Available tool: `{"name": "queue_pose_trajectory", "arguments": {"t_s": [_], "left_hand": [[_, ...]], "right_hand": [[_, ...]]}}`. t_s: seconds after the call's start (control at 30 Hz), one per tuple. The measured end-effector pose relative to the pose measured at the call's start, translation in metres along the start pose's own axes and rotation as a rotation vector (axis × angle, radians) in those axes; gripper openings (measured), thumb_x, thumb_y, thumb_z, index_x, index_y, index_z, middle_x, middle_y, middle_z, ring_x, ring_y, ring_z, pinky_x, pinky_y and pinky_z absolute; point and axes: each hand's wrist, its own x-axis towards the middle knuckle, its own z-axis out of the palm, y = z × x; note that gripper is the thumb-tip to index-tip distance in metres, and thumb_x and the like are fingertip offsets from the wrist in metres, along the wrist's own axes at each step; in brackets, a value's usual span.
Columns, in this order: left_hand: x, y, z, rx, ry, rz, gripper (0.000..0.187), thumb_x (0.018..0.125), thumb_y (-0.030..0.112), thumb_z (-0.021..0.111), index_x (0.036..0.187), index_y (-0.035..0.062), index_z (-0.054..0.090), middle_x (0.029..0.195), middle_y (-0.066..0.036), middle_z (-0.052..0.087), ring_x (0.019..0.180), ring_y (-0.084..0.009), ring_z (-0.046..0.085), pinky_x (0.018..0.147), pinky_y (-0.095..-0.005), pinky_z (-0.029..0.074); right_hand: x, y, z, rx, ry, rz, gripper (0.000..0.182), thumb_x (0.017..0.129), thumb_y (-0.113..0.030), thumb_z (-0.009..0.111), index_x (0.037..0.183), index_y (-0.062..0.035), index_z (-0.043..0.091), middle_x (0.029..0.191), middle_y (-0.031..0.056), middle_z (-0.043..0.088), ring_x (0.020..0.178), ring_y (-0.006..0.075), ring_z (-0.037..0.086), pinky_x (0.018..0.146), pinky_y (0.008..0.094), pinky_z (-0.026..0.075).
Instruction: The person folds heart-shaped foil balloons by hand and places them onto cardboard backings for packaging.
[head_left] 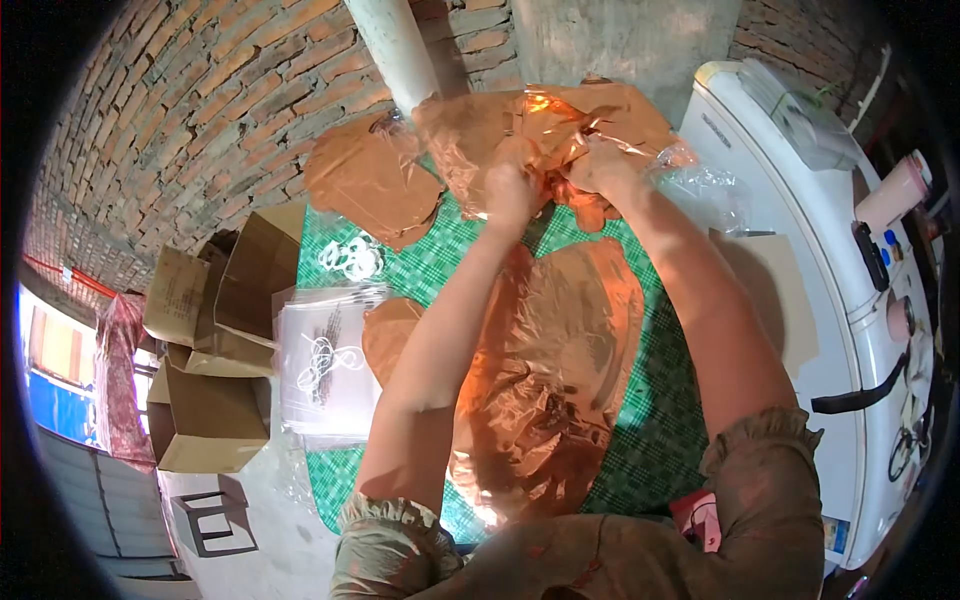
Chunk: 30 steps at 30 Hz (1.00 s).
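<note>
At the far side of the table, my left hand [510,182] and my right hand [607,170] are both closed on a shiny copper-coloured foil balloon [560,120], flat and crumpled between them. The hands are a short way apart, and the fingertips are partly hidden in the folds. Nearer my body, under and between my forearms, lies a large wrinkled copper foil balloon [560,330]. More flat copper foil [370,180] is spread at the back left of the table. A smaller rounded copper piece [392,338] shows beside my left forearm.
A green checked cloth [655,400] covers the table. White ribbon coils [352,258] and a stack of clear plastic bags [325,365] lie on the left. Open cardboard boxes [215,410] stand beyond them. Crinkled clear plastic [705,190] and a white freezer [780,200] are at the right.
</note>
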Motion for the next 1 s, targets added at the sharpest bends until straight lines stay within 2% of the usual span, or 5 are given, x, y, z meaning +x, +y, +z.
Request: {"name": "queue_pose_trajectory", "arguments": {"t_s": [0.23,0.43,0.67,0.83,1.0], "left_hand": [[0.022,0.018,-0.03,-0.116,-0.049,-0.465,0.041,0.092,0.035,0.073,0.094,-0.0056,0.071,0.088,-0.026,0.07,0.075,-0.0416,0.067,0.071,-0.0484,0.051],[0.087,0.046,-0.144,-0.524,0.158,-0.219,0.021,0.099,0.022,0.064,0.089,0.0041,0.069,0.071,0.0,0.06,0.06,-0.0085,0.053,0.053,-0.0268,0.041],[0.126,0.085,-0.347,-0.631,0.406,-0.282,0.018,0.096,0.006,0.064,0.114,0.0034,0.065,0.096,-0.005,0.062,0.084,-0.0104,0.061,0.069,-0.0245,0.054],[0.117,0.029,-0.501,0.818,0.257,0.478,0.054,0.101,0.019,0.066,0.152,0.0118,0.049,0.124,-0.015,0.06,0.11,-0.0184,0.062,0.087,-0.0341,0.058],[0.063,0.071,-0.506,-0.334,0.382,-0.148,0.049,0.104,0.032,0.063,0.143,0.0037,0.055,0.126,-0.012,0.061,0.112,-0.016,0.063,0.101,-0.0394,0.059]], "right_hand": [[0.005,-0.001,0.005,-0.097,-0.056,0.007,0.054,0.103,-0.05,0.046,0.139,-0.0138,0.063,0.148,0.0139,0.057,0.137,0.0348,0.051,0.111,0.0541,0.042],[0.002,-0.002,0.004,-0.012,-0.03,0.022,0.056,0.103,-0.051,0.046,0.141,-0.0137,0.061,0.15,0.0132,0.053,0.14,0.0333,0.046,0.112,0.0575,0.039],[0.004,-0.002,-0.009,0.028,-0.137,0.039,0.06,0.103,-0.056,0.043,0.145,-0.015,0.053,0.146,0.0151,0.057,0.138,0.0348,0.052,0.111,0.0588,0.039],[0.007,-0.001,-0.012,0.054,-0.157,0.053,0.057,0.101,-0.054,0.045,0.141,-0.0156,0.058,0.142,0.012,0.063,0.13,0.0337,0.06,0.109,0.0575,0.042],[0.032,0.016,-0.01,0.143,-0.163,0.021,0.054,0.099,-0.051,0.046,0.141,-0.0192,0.061,0.143,0.0095,0.062,0.131,0.0339,0.059,0.108,0.0552,0.043]]}}
